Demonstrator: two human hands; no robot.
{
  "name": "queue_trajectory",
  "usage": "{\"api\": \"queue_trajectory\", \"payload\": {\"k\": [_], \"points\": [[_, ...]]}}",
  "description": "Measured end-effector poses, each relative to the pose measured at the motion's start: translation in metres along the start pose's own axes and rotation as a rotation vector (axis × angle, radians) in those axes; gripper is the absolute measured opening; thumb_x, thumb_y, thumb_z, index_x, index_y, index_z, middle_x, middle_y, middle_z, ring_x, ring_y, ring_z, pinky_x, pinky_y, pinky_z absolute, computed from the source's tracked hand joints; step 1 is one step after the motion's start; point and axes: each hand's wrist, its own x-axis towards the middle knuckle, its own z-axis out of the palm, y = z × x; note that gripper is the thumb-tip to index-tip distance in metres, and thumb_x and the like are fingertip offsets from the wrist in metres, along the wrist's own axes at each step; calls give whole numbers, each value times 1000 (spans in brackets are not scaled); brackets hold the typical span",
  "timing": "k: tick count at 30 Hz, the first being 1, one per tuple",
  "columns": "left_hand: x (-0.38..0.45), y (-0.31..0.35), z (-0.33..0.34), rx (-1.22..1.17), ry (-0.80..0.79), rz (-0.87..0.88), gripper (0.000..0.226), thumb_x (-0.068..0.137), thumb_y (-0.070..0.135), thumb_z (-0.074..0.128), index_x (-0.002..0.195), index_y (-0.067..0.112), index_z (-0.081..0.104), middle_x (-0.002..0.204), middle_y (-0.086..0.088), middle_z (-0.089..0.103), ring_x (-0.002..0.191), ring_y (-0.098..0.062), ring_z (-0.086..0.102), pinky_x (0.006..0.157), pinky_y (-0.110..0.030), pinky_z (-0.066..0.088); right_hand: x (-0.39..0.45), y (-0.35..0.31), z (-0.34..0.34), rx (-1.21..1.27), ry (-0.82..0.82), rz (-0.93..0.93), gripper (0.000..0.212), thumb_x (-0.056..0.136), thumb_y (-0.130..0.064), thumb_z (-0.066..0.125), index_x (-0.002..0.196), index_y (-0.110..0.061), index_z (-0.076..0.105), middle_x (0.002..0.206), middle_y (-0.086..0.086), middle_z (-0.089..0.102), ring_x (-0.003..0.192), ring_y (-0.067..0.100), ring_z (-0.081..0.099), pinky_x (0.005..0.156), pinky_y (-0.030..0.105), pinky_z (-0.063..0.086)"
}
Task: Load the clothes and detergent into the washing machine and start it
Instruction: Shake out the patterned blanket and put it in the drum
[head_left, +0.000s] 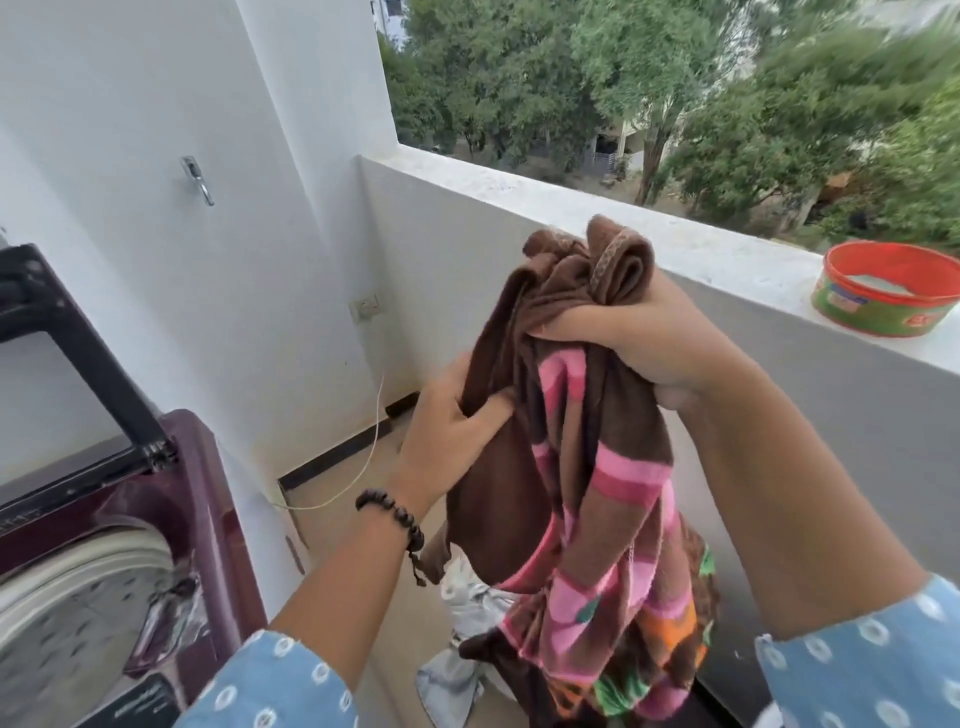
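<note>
Above the pale clothes (470, 597) heaped on the floor, the right hand (639, 338) has its fingers curled tight round the bunched top of a brown towel (587, 467), whose patterned hem sticks up out of the fist. To the left of the towel and lower, the left hand (447, 431) pinches a brown fold, thumb on the near side and fingers wrapped behind the cloth. Between the two grips the towel hangs slack; pink stripes run down it, and orange and green patches show near its lower end, which reaches down in front of the heap. A dark bead bracelet (395, 512) circles the left wrist, and both forearms come out of light blue dotted sleeves (862, 670).

Left of the towel, well apart from it, stands the maroon top-loading washer (202, 499). Its dark-framed lid (78, 364) is raised against the white wall, and the perforated drum (67, 623) shows below; I cannot tell what is in the drum. Right of the towel and higher, a round tub (883, 296) with a red rim and green side sits on the parapet (571, 208), with white powder visible inside. Behind the towel, on the wall to its left, are a socket (368, 306) and, higher, a metal hook (197, 179). A thin cord (371, 441) hangs down the wall corner. Trees (727, 93) fill the view past the parapet.
</note>
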Motion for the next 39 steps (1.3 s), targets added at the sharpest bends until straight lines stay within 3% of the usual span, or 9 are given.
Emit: {"api": "queue_trajectory", "payload": {"k": [3, 6, 13, 20, 23, 29, 32, 35, 39], "points": [[-13, -23, 0, 122, -3, -44, 18, 73, 36, 63, 91, 37, 64, 82, 20, 70, 83, -11, 67, 77, -38, 57, 0, -18, 0, 141, 8, -31, 67, 68, 3, 71, 132, 1, 49, 101, 4, 71, 96, 20, 69, 90, 41, 56], [-24, -48, -4, 280, -12, -160, 14, 85, 28, 71, 96, 26, 63, 87, 12, 67, 86, -15, 64, 79, -34, 55, -4, -36, -6, 187, 11, -138, 29, 71, 6, 66, 100, -2, 65, 81, 6, 73, 77, 23, 71, 73, 37, 57], [-10, -36, -38, 196, 269, -343, 15, 96, 22, 58, 83, 17, 64, 74, 9, 64, 68, -1, 58, 57, -10, 43, -11, -19, -21, 84, -9, -70, 27, 70, 3, 67, 94, -8, 68, 87, 7, 74, 85, 26, 72, 79, 39, 57], [25, 50, -31, 132, -76, 13, 20, 78, -1, 60, 83, 17, 67, 75, -2, 70, 70, -12, 60, 67, -25, 48, -9, 31, 11, -194, -363, 277, 59, 75, 8, 74, 125, -20, 59, 108, 8, 72, 99, 20, 70, 81, 31, 57], [24, 54, -33, 104, -52, 36, 19, 76, 12, 63, 93, 21, 66, 74, -9, 60, 66, -15, 54, 62, -24, 46, -7, 33, 16, -254, -278, 245, 39, 78, 7, 72, 112, -12, 66, 95, 8, 75, 87, 19, 72, 74, 29, 58], [13, 35, -51, -19, -170, -138, 43, 87, 36, 62, 124, 16, 55, 121, -5, 66, 112, -17, 63, 94, -37, 51, 6, 3, 12, -393, -128, 1, 33, 75, -1, 76, 107, -5, 67, 97, 14, 73, 90, 27, 72, 85, 43, 58], [11, 28, -58, 8, -247, -226, 27, 93, 33, 60, 117, 19, 60, 107, 1, 72, 100, -14, 68, 88, -34, 54, 11, -2, 11, -207, -126, -13, 39, 76, 4, 74, 114, -2, 64, 104, 17, 72, 96, 31, 70, 86, 43, 58], [11, 24, -55, -54, -129, -243, 13, 99, 14, 52, 104, 16, 64, 87, 7, 75, 80, -9, 71, 72, -25, 56, 15, 6, 5, -477, -170, 64, 28, 78, -4, 75, 102, -17, 69, 95, 2, 75, 87, 17, 72, 81, 36, 60], [18, 16, -67, 112, 116, -105, 14, 94, 31, 55, 92, 29, 69, 87, 6, 72, 83, -14, 66, 80, -35, 51, 15, 8, -9, -494, -149, 170, 35, 78, -9, 75, 110, -21, 68, 99, -1, 74, 91, 15, 71, 82, 34, 58]]}}
